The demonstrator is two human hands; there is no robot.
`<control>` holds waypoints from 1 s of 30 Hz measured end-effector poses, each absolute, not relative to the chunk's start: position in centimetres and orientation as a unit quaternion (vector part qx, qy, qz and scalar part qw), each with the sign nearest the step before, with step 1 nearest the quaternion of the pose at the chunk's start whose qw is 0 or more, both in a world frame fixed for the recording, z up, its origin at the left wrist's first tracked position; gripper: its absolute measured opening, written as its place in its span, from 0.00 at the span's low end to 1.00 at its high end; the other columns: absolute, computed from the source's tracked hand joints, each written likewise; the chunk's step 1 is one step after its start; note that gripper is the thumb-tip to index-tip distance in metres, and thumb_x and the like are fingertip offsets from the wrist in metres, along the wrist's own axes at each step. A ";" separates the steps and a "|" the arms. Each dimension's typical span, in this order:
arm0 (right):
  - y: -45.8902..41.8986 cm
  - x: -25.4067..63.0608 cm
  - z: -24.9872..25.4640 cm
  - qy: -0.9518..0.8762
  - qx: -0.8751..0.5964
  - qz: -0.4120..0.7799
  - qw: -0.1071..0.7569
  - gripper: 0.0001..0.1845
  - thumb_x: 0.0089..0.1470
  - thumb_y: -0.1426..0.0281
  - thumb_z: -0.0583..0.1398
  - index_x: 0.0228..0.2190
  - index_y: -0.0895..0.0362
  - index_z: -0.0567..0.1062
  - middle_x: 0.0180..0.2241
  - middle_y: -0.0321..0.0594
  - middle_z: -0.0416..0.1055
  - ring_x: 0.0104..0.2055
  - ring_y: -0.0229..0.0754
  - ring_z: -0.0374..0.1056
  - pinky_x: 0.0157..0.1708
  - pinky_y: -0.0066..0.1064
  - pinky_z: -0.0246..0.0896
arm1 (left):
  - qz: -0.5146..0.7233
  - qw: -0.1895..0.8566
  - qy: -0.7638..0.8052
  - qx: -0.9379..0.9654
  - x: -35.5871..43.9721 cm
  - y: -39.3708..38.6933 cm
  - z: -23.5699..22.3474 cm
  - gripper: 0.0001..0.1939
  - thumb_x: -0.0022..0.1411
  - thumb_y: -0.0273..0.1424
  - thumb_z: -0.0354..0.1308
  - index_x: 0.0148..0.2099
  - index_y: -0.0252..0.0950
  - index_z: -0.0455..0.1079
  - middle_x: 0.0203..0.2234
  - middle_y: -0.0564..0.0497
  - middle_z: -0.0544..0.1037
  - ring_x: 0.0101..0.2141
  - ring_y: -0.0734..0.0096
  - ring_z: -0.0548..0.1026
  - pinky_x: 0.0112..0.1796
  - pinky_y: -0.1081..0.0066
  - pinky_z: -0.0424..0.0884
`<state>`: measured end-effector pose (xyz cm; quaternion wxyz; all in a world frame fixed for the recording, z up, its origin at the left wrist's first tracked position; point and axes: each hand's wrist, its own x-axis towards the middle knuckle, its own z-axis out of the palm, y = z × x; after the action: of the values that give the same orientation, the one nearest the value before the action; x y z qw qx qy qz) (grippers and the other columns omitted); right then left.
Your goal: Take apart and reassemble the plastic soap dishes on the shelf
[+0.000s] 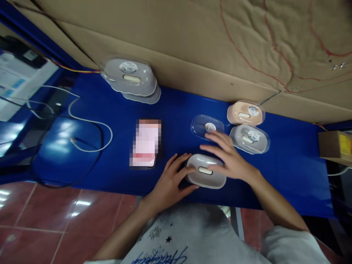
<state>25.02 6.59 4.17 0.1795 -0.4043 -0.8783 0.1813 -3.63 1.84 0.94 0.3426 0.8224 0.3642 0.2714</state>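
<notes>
A grey oval box [211, 180] with a cream pill-shaped piece on its top sits at the front of the blue table. My left hand [176, 176] grips the left end of this box, thumb on the near side and fingers over the top and far side. Over its right end hovers my right hand [232, 157], fingers spread and holding nothing. Its fingertips reach toward a clear plastic lid [199, 124] with a round label, just behind the grey box. Whether they touch the lid I cannot tell.
Right of the lid are a peach box [238, 110] and another grey box [239, 137], both clear-covered. Stacked grey boxes [140, 80] stand back left. A blurred-screen phone [145, 143] and loose cables [92, 150] lie left. A cardboard box [331, 146] stands far right.
</notes>
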 end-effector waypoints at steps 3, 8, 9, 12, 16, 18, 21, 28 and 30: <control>4.0 24.8 5.0 -0.891 -0.359 0.237 0.144 0.38 0.65 0.49 0.66 0.69 0.51 0.69 0.75 0.53 0.59 0.77 0.59 0.57 0.72 0.57 0.62 | 0.335 0.402 0.400 0.752 -3.4 2.4 0.9 0.35 0.65 0.41 0.73 0.68 0.47 0.64 0.68 0.37 0.68 0.67 0.43 0.71 0.64 0.39 0.72; 3.0 24.9 4.3 -0.857 -0.370 0.298 0.198 0.31 0.70 0.58 0.63 0.69 0.52 0.68 0.74 0.52 0.61 0.77 0.55 0.57 0.72 0.54 0.64 | 0.391 0.460 0.402 0.689 -3.0 2.6 0.2 0.46 0.63 0.38 0.75 0.76 0.54 0.56 0.69 0.40 0.67 0.70 0.43 0.68 0.67 0.39 0.67; 3.2 25.0 4.1 -0.852 -0.368 0.309 0.207 0.31 0.70 0.58 0.63 0.70 0.52 0.67 0.74 0.52 0.61 0.77 0.55 0.58 0.72 0.54 0.64 | 0.390 0.471 0.402 0.682 -3.1 2.4 0.0 0.46 0.64 0.37 0.75 0.76 0.54 0.55 0.71 0.40 0.66 0.71 0.43 0.67 0.68 0.39 0.66; 3.5 24.7 3.7 -0.855 -0.369 0.297 0.210 0.31 0.69 0.59 0.64 0.69 0.50 0.68 0.74 0.51 0.61 0.77 0.56 0.56 0.73 0.57 0.63 | 0.367 0.529 0.401 0.652 -3.5 1.6 -0.2 0.53 0.61 0.38 0.77 0.78 0.55 0.50 0.75 0.39 0.60 0.74 0.41 0.62 0.70 0.39 0.63; 3.3 24.0 3.4 -0.868 -0.341 0.299 0.204 0.33 0.67 0.57 0.66 0.69 0.50 0.69 0.74 0.51 0.60 0.78 0.59 0.53 0.73 0.59 0.62 | 0.374 0.569 0.417 0.602 -3.7 0.7 -0.2 0.53 0.61 0.40 0.77 0.78 0.57 0.49 0.75 0.42 0.60 0.74 0.42 0.62 0.72 0.39 0.61; 3.2 23.9 3.4 -0.862 -0.337 0.313 0.212 0.33 0.69 0.56 0.64 0.69 0.50 0.68 0.74 0.51 0.60 0.78 0.59 0.53 0.73 0.59 0.61 | 0.380 0.569 0.425 0.592 -3.5 0.5 -0.1 0.50 0.63 0.39 0.75 0.77 0.57 0.50 0.74 0.43 0.63 0.72 0.45 0.66 0.71 0.42 0.64; 3.3 24.3 3.5 -0.847 -0.354 0.326 0.227 0.31 0.71 0.57 0.61 0.70 0.49 0.67 0.74 0.50 0.60 0.77 0.57 0.55 0.72 0.57 0.62 | 0.374 0.554 0.436 0.602 -3.6 0.4 0.1 0.50 0.64 0.38 0.74 0.77 0.55 0.49 0.73 0.41 0.63 0.71 0.46 0.67 0.69 0.43 0.68; 5.5 25.6 2.9 -0.862 -0.449 0.158 0.175 0.26 0.67 0.58 0.66 0.63 0.47 0.75 0.71 0.47 0.67 0.75 0.62 0.59 0.70 0.62 0.57 | 0.255 0.449 0.384 0.766 -6.0 0.1 1.6 0.49 0.65 0.33 0.72 0.78 0.49 0.47 0.72 0.36 0.66 0.72 0.43 0.66 0.69 0.35 0.65; 6.1 25.4 2.7 -0.861 -0.469 0.123 0.155 0.24 0.67 0.59 0.65 0.62 0.46 0.75 0.72 0.47 0.66 0.77 0.64 0.55 0.72 0.65 0.51 | 0.243 0.427 0.347 0.799 -6.2 0.3 2.0 0.49 0.66 0.33 0.72 0.78 0.48 0.46 0.71 0.35 0.68 0.71 0.44 0.68 0.70 0.33 0.61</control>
<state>25.44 6.14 2.67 0.1552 -0.4693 -0.8606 0.1226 -6.17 0.26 1.98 0.4270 0.7988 0.3473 0.2429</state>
